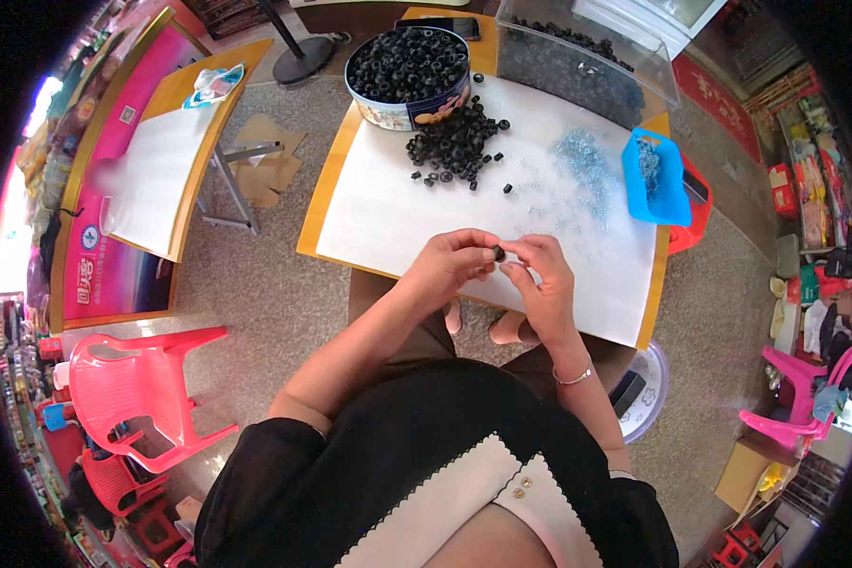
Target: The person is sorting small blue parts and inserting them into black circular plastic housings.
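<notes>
Just above the near edge of a white-topped table (369, 222), my left hand (454, 263) and my right hand (542, 281) meet fingertip to fingertip. Pinched between them is a small black cylindrical piece (500, 254); both hands are closed on it. Farther up lies a loose pile of similar black pieces (452, 144), several of which look like short rings with a hole. Behind the pile stands a round tin (383, 115) heaped with more of them. To the right, tiny pale-blue bits (585, 170) are scattered over the white surface.
A blue plastic tray (667, 194) holding blue bits sits at the table's right edge, above a red container (691, 227). At the back stands a clear plastic bin (577, 80) with black pieces inside, beside a dark phone-like object (454, 26). A pink chair (151, 393) is at left.
</notes>
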{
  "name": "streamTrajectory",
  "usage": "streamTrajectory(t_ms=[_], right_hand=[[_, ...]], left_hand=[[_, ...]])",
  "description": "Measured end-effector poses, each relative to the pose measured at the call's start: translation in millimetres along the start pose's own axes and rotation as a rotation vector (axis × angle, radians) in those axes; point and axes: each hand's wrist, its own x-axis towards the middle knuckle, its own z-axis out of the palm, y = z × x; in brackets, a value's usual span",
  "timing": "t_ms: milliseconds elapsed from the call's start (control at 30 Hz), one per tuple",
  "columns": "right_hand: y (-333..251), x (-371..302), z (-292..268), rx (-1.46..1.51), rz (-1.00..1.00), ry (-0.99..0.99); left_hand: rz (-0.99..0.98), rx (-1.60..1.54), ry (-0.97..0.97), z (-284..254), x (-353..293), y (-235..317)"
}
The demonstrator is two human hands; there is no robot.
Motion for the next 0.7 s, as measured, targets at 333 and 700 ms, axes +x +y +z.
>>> streamTrajectory(t_ms=[333, 700], right_hand=[[42, 49, -27, -0.462, -0.154, 0.181], [56, 84, 7, -0.719, -0.232, 0.014]], left_hand=[[0.184, 0.245, 0.228, -8, -9, 16], [0.194, 0.205, 0.224, -3, 12, 9]])
